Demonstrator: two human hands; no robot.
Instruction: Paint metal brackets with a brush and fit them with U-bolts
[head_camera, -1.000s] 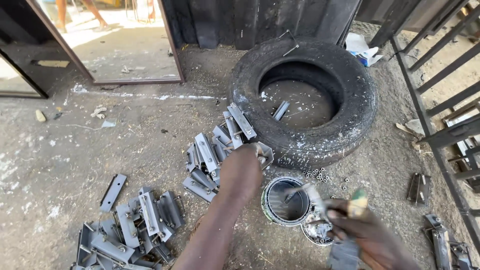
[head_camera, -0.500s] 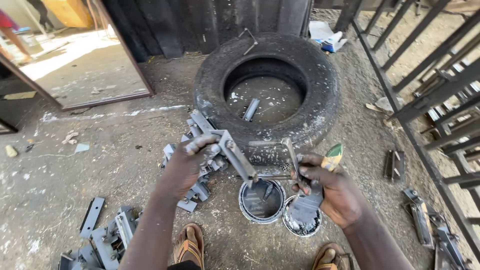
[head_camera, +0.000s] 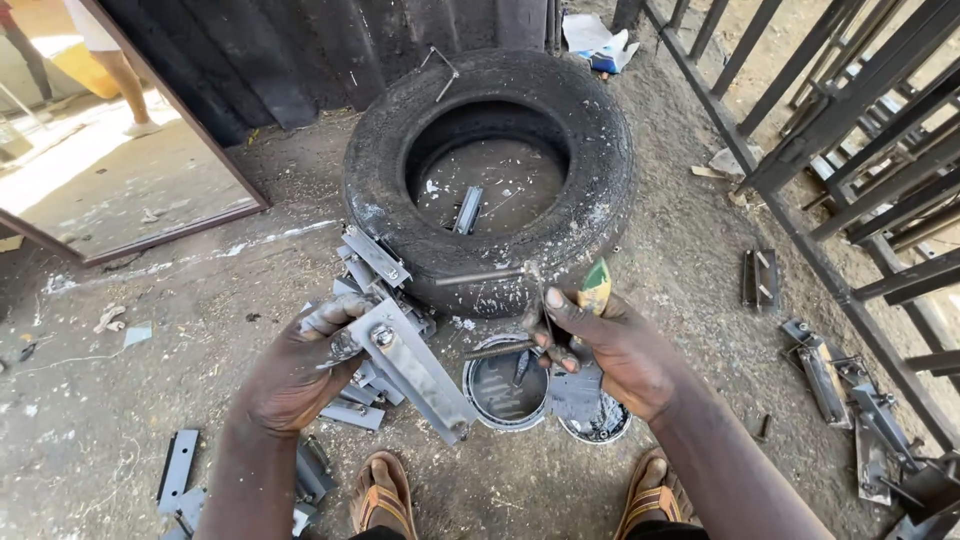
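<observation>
While left fingers (head_camera: 335, 325) grip a metal bracket (head_camera: 415, 372), right fingers (head_camera: 560, 312) clench a brush (head_camera: 592, 288).

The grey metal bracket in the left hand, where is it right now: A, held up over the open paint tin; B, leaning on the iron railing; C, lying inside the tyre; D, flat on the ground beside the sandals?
A: the left hand grips the grey metal bracket off the ground, its lower end beside the open paint tin, in front of the tyre.

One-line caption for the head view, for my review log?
Left hand holds a grey metal bracket, right hand a paintbrush, above two paint tins beside a worn tyre.
</observation>
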